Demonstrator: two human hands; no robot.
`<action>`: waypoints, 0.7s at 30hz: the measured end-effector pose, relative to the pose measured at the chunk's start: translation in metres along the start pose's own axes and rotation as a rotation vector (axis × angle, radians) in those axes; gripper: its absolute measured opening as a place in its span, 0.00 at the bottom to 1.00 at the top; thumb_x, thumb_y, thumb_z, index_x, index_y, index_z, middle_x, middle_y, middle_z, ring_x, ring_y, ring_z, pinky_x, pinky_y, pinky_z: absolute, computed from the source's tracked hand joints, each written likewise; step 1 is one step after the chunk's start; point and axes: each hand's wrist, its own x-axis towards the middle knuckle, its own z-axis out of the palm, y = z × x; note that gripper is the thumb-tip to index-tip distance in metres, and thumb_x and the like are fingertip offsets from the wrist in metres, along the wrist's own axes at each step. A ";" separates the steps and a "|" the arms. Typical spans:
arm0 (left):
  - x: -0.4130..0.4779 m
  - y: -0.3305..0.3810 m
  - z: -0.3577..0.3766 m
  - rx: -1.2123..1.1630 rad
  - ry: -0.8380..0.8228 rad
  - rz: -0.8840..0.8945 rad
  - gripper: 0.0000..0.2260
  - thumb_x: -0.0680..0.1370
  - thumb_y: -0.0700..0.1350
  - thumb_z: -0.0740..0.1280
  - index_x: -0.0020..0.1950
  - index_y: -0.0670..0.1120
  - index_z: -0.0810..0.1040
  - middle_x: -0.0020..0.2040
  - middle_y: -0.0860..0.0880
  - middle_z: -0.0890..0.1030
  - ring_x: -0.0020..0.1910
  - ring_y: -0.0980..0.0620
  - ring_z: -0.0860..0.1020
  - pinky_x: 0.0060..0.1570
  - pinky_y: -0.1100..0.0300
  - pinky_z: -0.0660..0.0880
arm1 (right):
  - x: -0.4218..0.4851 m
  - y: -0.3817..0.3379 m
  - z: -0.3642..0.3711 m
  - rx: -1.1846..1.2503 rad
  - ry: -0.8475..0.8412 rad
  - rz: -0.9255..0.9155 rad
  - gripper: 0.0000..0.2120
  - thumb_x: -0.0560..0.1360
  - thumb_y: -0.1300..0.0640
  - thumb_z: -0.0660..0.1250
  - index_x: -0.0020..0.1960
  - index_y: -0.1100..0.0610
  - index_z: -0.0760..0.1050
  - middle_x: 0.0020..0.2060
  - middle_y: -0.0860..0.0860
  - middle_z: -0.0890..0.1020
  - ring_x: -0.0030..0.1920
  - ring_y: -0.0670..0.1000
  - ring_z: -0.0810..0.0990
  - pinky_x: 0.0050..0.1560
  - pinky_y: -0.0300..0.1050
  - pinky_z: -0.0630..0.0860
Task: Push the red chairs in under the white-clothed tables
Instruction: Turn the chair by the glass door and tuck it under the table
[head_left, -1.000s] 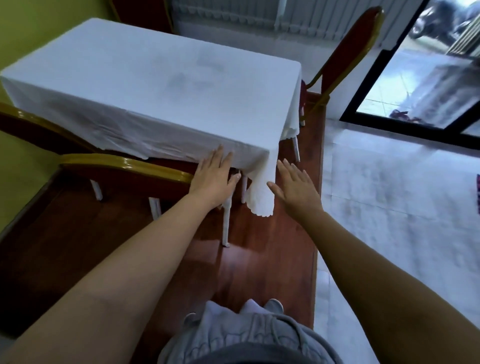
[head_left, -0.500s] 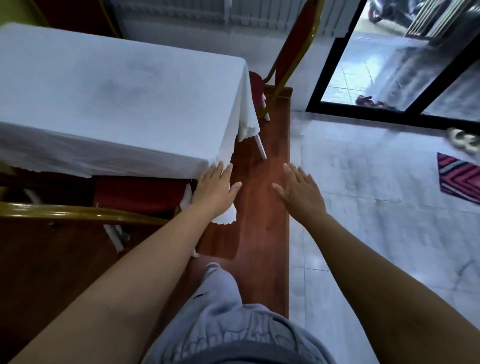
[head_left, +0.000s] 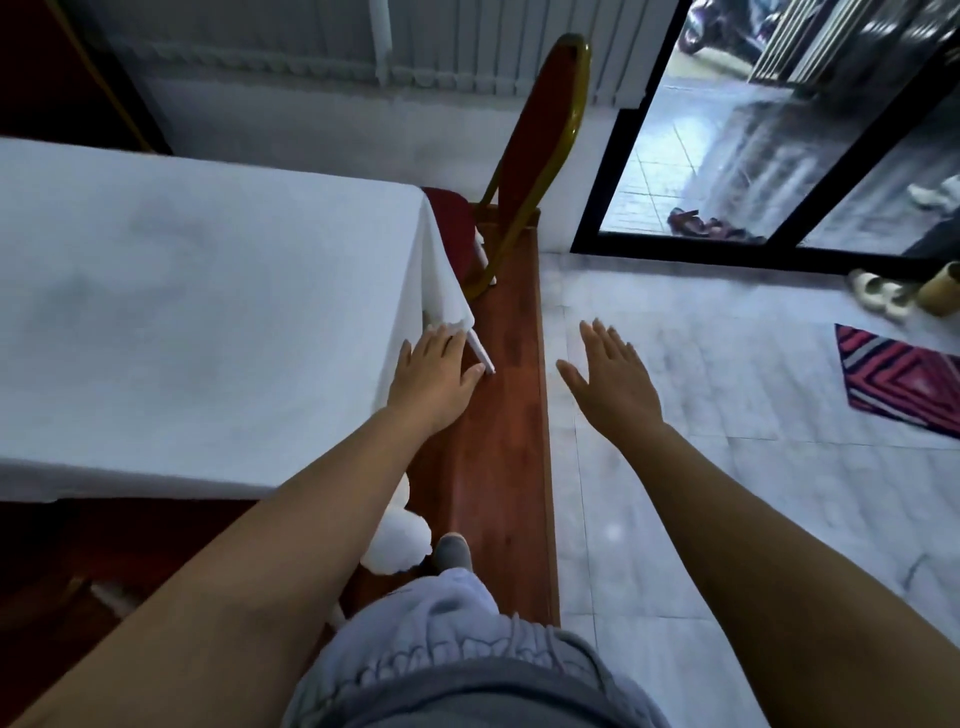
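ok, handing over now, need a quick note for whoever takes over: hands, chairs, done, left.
Left hand: open, fingers straight, by the hanging corner of the white tablecloth; I cannot tell if it touches.
Right hand: open, holds nothing, in the air over the tiled floor.
Red chair: at the table's far end, seat partly under the cloth, backrest standing clear of the table edge.
Done: unclear for the near side; it is too dark under the cloth there.
Left: probably push that far chair in fully.
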 end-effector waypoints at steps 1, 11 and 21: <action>0.017 0.000 -0.005 0.004 0.012 0.009 0.27 0.83 0.57 0.50 0.79 0.48 0.52 0.79 0.45 0.53 0.78 0.44 0.50 0.75 0.44 0.46 | 0.016 0.000 -0.004 0.009 0.019 0.015 0.31 0.81 0.40 0.49 0.78 0.54 0.49 0.78 0.52 0.52 0.78 0.51 0.48 0.75 0.47 0.45; 0.166 0.001 -0.031 -0.023 0.027 -0.006 0.29 0.82 0.59 0.49 0.79 0.48 0.47 0.80 0.46 0.49 0.78 0.46 0.48 0.76 0.47 0.45 | 0.163 0.003 -0.011 0.097 0.084 0.059 0.30 0.81 0.42 0.50 0.78 0.55 0.51 0.78 0.51 0.53 0.78 0.51 0.48 0.76 0.47 0.47; 0.320 0.029 -0.044 -0.093 0.046 -0.026 0.30 0.83 0.57 0.51 0.79 0.44 0.46 0.80 0.46 0.47 0.78 0.49 0.45 0.76 0.51 0.43 | 0.360 0.025 -0.034 0.165 0.138 -0.017 0.30 0.81 0.42 0.52 0.78 0.54 0.50 0.78 0.51 0.53 0.78 0.51 0.49 0.76 0.49 0.50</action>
